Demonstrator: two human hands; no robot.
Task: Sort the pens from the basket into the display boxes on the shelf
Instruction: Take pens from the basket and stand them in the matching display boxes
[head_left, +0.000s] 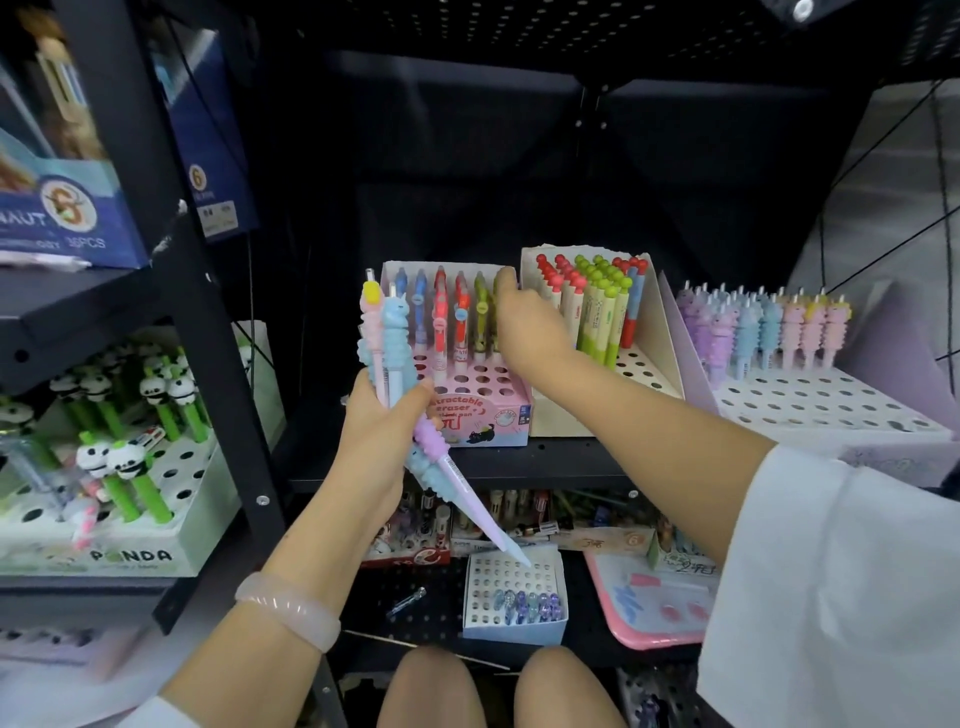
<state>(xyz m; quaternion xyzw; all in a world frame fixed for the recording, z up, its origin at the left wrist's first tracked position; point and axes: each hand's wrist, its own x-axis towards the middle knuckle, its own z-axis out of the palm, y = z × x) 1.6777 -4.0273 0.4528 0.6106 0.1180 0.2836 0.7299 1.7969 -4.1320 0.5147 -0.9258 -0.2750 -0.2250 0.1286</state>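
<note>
Several soft animal-topped pens (393, 343) sit bunched in our left hand (382, 431) — fingers curled tight round them, some tips up, some down. Our right hand (524, 325) reaches into the pink display box (485, 415) on the shelf (519, 465), fingertips at the top of a green pen (482, 312) — whether they pinch it we cannot tell.

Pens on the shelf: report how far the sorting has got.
Done: the pink box has a back row of pens, the cream box and the white tray also hold rows. In hand: the left hand grips a bunch of pastel pens; the right hand reaches the pink box's rightmost pen. Left: that bunch; many holes are empty. The basket isn't visible.
</note>
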